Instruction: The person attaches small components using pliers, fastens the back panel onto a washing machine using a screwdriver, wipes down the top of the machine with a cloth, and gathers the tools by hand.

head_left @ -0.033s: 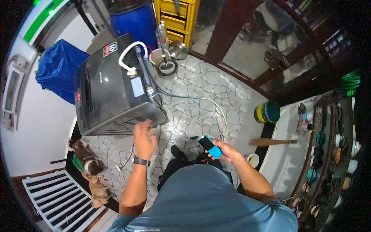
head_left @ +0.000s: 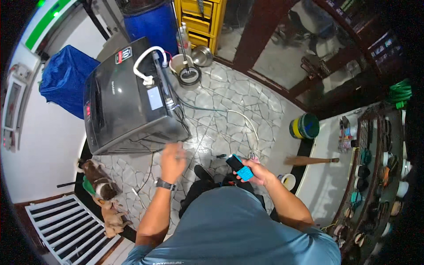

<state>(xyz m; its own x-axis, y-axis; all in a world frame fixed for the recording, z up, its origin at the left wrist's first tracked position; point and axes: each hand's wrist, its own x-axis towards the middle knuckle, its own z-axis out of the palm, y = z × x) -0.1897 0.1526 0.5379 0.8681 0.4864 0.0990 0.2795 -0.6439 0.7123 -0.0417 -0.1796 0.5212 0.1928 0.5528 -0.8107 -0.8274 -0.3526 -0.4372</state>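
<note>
In my right hand (head_left: pixel 258 173) is a small blue keypad phone (head_left: pixel 240 168) with a dark screen. A bright light shows at the phone's top end, and my fingers wrap its lower part. My left hand (head_left: pixel 173 162), with a dark watch (head_left: pixel 165 184) on the wrist, is raised over the floor near the corner of a dark grey washing machine (head_left: pixel 128 101). Motion blurs its fingers, so their pose is unclear. A white hose (head_left: pixel 141 59) curves at the back of the washing machine. A small black object (head_left: pixel 221 156) lies on the floor beyond the phone.
Two dogs lie at the left by a white slatted gate (head_left: pixel 66 229). A blue barrel (head_left: pixel 152 31) and a yellow drawer unit (head_left: pixel 198 24) stand behind. To the right are a green-and-yellow bucket (head_left: pixel 304 126), a broom (head_left: pixel 311 161) and a shoe rack (head_left: pixel 373 176). A hose (head_left: pixel 207 108) crosses the floor.
My left hand has shifted to the right and slightly toward me, away from the washing machine's corner. The right hand keeps its grip on the phone.
</note>
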